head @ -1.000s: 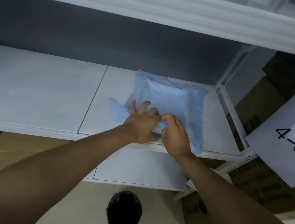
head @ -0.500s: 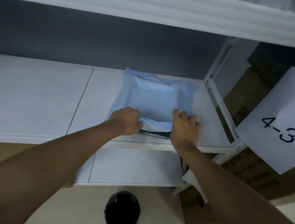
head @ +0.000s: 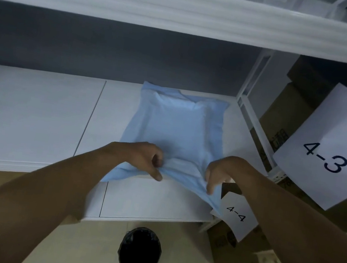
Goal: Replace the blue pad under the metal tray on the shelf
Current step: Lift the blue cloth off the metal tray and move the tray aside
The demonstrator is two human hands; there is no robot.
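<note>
Light blue soft pad (head: 179, 130) spread on the white shelf board (head: 36, 116), front edge pulled out past the shelf lip.

Draped over a raised rectangular form, hidden beneath. Gripped at the near edge by both hands: left hand (head: 142, 158) pinching the fabric between thumb and curled fingers, right hand (head: 222, 171) likewise pinching the hanging right corner. Right of the pad, white paper signs reading 4-3 (head: 330, 153) and 4-4 (head: 236, 213) against brown cardboard boxes (head: 281, 117). Below the pad, on the floor, a black round bin (head: 139, 253).
</note>
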